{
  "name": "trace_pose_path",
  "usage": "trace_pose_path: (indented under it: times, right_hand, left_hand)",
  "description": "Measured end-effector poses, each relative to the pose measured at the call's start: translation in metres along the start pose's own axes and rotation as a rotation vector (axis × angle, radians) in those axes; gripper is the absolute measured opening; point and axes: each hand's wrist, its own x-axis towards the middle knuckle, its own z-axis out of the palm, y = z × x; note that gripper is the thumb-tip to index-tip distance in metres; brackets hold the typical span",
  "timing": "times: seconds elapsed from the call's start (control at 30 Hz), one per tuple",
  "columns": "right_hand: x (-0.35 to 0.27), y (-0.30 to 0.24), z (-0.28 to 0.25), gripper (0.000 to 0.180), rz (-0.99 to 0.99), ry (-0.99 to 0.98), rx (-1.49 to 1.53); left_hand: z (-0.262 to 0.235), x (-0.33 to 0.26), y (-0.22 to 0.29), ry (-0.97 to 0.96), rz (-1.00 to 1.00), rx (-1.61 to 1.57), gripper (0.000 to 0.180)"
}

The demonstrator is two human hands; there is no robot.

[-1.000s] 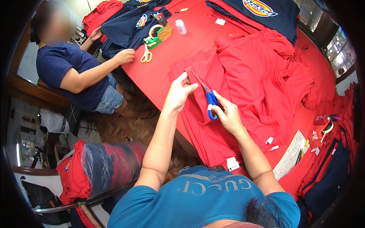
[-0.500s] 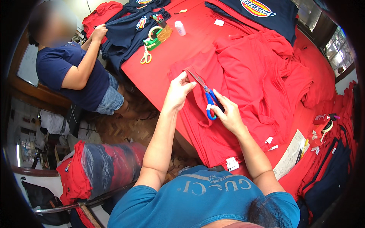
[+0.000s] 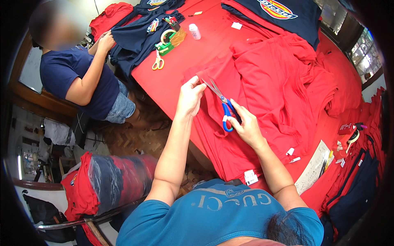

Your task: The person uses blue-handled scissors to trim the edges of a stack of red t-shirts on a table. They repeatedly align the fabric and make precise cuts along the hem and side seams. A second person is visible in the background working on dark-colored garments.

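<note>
My right hand (image 3: 248, 128) grips a pair of scissors (image 3: 223, 99) by its blue handles, with the thumb and fingers around the loops. The blades point up and left and look slightly parted. Beside the blade tips, my left hand (image 3: 190, 98) pinches the edge of a red garment (image 3: 221, 78) between thumb and fingertips. This cloth lies loosely over the table's near edge, with more crumpled red fabric (image 3: 271, 82) spread to its right. A white tag (image 3: 250, 177) shows at its lower end.
At the left a person (image 3: 78, 78) handles dark shirts (image 3: 133, 39). A green tape dispenser (image 3: 166, 48), yellow-handled scissors (image 3: 158, 62) and a white bottle (image 3: 194, 32) stand on the red-covered table (image 3: 156, 80). A wrapped garment bundle (image 3: 123, 178) sits lower left; a paper sheet (image 3: 314, 166) lies right.
The scissors' tips have shifted slightly right, away from my left fingertips, and the blades look more parted. My left hand has barely moved. The other person's hands have shifted a little.
</note>
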Motion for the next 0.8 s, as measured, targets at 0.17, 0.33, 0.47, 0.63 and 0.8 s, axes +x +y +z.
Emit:
trace_pose_path:
  times: [0.17,0.33,0.47,0.63,0.8]
  right_hand:
    - [0.005,0.003,0.0,0.052,-0.067,0.056,-0.024]
    - [0.008,0.013,0.003,0.048,-0.047,0.084,0.043]
    - [0.007,0.014,0.002,0.046,0.071,0.035,0.141]
    - [0.004,0.017,-0.002,0.045,0.111,-0.043,0.199]
    - [-0.001,0.021,-0.002,0.047,0.165,-0.035,0.388]
  left_hand:
    - [0.011,-0.009,0.004,-0.007,-0.072,0.053,0.023]
    - [0.017,-0.012,0.0,0.01,-0.021,0.15,0.012]
    - [0.003,-0.012,-0.005,-0.024,-0.04,0.21,0.022]
    - [0.016,-0.011,0.008,0.052,-0.09,0.005,0.009]
    - [-0.005,0.007,-0.003,0.085,-0.008,-0.219,0.012]
